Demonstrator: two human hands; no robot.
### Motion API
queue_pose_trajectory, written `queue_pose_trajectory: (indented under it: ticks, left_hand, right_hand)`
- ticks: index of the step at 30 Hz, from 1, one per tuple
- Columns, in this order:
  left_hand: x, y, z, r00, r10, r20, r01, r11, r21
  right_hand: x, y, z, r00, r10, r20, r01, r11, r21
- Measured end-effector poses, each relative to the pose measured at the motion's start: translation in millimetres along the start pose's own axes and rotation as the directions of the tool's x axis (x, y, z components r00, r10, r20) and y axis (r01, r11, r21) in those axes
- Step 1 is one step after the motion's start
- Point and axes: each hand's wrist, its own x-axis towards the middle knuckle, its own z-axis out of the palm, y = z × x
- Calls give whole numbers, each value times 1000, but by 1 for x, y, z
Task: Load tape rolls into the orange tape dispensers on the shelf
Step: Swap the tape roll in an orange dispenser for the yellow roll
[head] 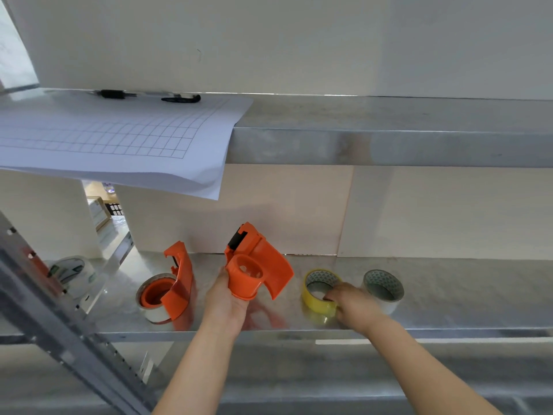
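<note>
**Orange dispenser in the left hand, yellow roll under the right**

Orange plastic fills the middle of the view: an empty tape dispenser (254,262) is held just above the metal shelf (449,295), gripped from below by the left hand (226,304), whose fingers close around its round hub. The hub's open face looks toward the camera. The dispenser's long axis runs up toward 11 o'clock, with the black cutter end at the top and the curved guard sweeping out toward 4 o'clock.

At 3 o'clock from it, the right hand (353,304) grips a yellow tape roll (320,290) that sits on the shelf. The fingers curl over the roll's near rim, one reaching into the core. The roll is tilted, its hole facing up and toward the camera. Just beside the hand, further toward 3 o'clock, sits a clear tape roll (383,287), tilted the same way and apart from the yellow one.

At 9 o'clock from the held dispenser, a second orange dispenser (173,283) rests on the shelf with a clear roll already around its hub; its long axis points up toward 12 o'clock. Far off at 9 o'clock, near the shelf's slotted upright, lies a wrapped tape roll (73,274) with green print.

On the upper shelf, at 10 o'clock, a gridded paper sheet (119,139) overhangs the front edge, with a black pen (179,98) behind it.
</note>
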Motion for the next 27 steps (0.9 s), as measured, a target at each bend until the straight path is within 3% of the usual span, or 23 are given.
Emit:
queue_pose_trajectory:
  ticks: [2,3,5,6,8,10,12,15,20,22,27]
  left_hand:
    - [-1,1,-1,1000,1,9,-1,1000,18]
    - [-1,1,-1,1000,8,12,-8,999,34]
    - [0,3,-2,999,27,17,-28,997,67]
    - [0,3,-2,999,41,13,-42,996,80]
    - [1,3,-1,997,76,-1,-75,991,112]
    - [3,3,3,995,100,5,-100,984,146]
    - [3,2,7,994,105,40,-111,973,204]
    - [1,-1,15,986,121,118,-154,933,324]
    - [-5,-2,29,964,131,233,-235,828,509]
    - [-8,1,35,953,124,275,-259,806,532]
    - [-16,11,52,896,128,424,-368,748,552]
  right_hand:
    - [1,-5,-6,999,36,-17,-37,999,-14]
    - [1,-8,-10,996,69,-55,-66,996,65]
    - [1,-14,-21,969,204,-138,-130,899,418]
    - [2,-16,-28,933,323,-160,-155,759,632]
    - [2,-21,-45,855,505,-120,-40,295,955]
    - [1,-30,-62,886,462,-38,107,-125,986]
    - [1,-42,-79,935,349,-59,180,-327,928]
    - [3,-64,-92,965,237,-108,190,-354,916]
    - [-1,-89,-88,982,144,-122,136,-97,986]
    - [-4,-95,-84,985,126,-118,126,-58,990]
    - [2,-104,-91,991,117,-70,102,-291,951]
